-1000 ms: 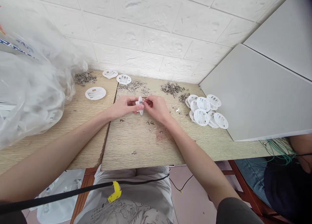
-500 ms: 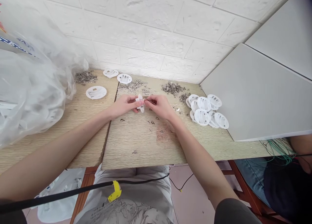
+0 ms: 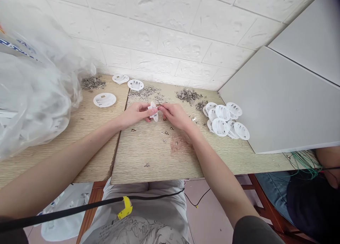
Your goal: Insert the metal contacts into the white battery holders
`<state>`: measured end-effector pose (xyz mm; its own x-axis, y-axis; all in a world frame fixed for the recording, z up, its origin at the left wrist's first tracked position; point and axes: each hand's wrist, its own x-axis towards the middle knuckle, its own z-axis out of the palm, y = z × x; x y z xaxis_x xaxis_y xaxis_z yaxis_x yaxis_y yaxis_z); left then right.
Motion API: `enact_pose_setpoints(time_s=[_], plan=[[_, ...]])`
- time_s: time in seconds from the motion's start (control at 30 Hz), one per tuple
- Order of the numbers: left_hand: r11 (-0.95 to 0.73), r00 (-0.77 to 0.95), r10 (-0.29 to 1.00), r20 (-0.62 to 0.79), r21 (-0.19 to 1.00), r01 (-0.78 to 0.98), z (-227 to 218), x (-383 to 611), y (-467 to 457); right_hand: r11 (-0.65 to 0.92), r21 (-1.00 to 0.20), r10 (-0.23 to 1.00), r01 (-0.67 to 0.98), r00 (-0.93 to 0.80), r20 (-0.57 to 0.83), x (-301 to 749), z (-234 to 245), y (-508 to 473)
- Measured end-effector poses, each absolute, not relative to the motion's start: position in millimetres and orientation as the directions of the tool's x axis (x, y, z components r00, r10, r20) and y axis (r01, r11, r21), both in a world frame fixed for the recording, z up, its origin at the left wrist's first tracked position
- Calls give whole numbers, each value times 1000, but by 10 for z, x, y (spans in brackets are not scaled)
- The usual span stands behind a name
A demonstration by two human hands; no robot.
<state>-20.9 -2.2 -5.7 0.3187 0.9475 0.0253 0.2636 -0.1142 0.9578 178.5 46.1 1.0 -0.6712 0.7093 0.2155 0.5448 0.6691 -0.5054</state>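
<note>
Compared with a second ago, the right hand (image 3: pixel 174 114) is drawn a little to the right of the white disc (image 3: pixel 155 117), and a metal clip (image 3: pixel 171 128) that the hand covered then now lies in the open on the table (image 3: pixel 156 155). The disc is turned slightly, showing more of its face than the near edge-on view earlier. The left hand (image 3: pixel 136 114) keeps it pinched between thumb and fingers, upright above the middle of the table. The stack (image 3: pixel 220 127) of discs at the right is unchanged.

The right fingertips are pinched around a thin piece (image 3: pixel 160 105), too small to identify; whether it touches the disc I cannot tell. Some left fingers are hidden behind the disc, and the right hand's palm is turned out of sight. Single parts in the metal heap (image 3: pixel 188 95) near the wall (image 3: pixel 170 42) blur together. The bag (image 3: pixel 32 102) is cut off at the left edge, and another person's arm (image 3: pixel 328 162), near green wires (image 3: pixel 305 159), at the right.
</note>
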Motion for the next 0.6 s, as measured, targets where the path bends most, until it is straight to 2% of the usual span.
enact_pose_setpoints(time_s=[0.2, 0.6], plan=[[-105, 300, 954, 13, 950, 293, -21, -200, -40, 648, -436, 752, 625, -618, 231, 1747, -18, 431], [-83, 291, 957, 4, 963, 258, -6, -203, -49, 692, -419, 713, 588, -649, 266, 1796, 1, 455]])
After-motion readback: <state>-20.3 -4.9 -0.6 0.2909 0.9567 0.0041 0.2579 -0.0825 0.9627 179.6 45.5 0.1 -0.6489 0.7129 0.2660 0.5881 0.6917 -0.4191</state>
